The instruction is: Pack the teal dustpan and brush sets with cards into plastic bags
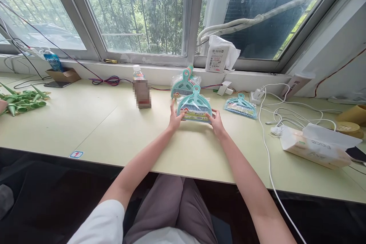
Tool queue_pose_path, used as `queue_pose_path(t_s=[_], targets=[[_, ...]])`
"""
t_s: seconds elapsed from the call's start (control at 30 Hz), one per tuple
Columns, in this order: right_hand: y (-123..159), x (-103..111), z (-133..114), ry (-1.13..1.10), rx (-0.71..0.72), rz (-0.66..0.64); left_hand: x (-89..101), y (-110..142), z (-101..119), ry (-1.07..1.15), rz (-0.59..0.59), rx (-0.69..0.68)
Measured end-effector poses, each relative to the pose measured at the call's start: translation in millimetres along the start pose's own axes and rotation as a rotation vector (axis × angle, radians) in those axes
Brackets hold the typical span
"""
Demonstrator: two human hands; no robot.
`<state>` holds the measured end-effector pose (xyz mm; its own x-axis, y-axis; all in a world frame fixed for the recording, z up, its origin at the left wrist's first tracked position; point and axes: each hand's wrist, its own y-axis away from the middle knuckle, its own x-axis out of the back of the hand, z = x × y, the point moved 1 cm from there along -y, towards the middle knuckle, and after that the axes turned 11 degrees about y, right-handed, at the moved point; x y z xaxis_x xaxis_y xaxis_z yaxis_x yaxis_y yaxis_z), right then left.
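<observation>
Between my two hands stands a teal dustpan and brush set [196, 105] in clear wrapping, held upright at the table. My left hand [175, 117] grips its left lower corner, thumb on the front. On the opposite corner my right hand [216, 122] is closed, its thumb also in front. Just behind, several more wrapped dustpan sets [185, 84] stand upright against the window ledge, partly hidden by the held one. To the right, a single wrapped dustpan set [240, 106] lies on the table.
A drink bottle [137, 74] with a blurred lower part stands left of my hands. White cables [265, 137] and a tissue pack [317, 146] lie at right. Green cone-shaped pieces [24, 99] are at far left, beside another person's hand [2, 106]. A white box [219, 59] sits on the ledge.
</observation>
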<state>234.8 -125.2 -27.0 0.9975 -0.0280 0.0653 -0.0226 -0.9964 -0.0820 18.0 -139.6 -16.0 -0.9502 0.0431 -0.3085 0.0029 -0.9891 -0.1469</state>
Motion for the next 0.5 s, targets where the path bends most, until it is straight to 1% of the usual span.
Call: queue_pose_path(t_s=[0.1, 0.17, 0.23, 0.37, 0.43, 0.5], targets=[[-2, -2, 4, 0.041, 0.044, -0.075, 14.2, -10, -6, -0.03, 0.118, -0.046], [-4, -2, 6, 0.066, 0.059, -0.059, 20.1, -17, -11, -0.054, 0.129, -0.051], [-5, -1, 6, 0.08, 0.047, -0.017, 20.5, -21, -15, -0.049, 0.102, -0.065], [-3, 10, -7, 0.064, 0.006, 0.028, 9.6, -19, -14, -0.001, -0.012, -0.093], [-3, 22, -16, 0.073, 0.002, 0.073, 5.4, -18, -12, -0.037, -0.041, -0.088], [-5, 42, -23, 0.095, 0.006, 0.163, 5.3, -17, -10, -0.105, -0.03, -0.081]])
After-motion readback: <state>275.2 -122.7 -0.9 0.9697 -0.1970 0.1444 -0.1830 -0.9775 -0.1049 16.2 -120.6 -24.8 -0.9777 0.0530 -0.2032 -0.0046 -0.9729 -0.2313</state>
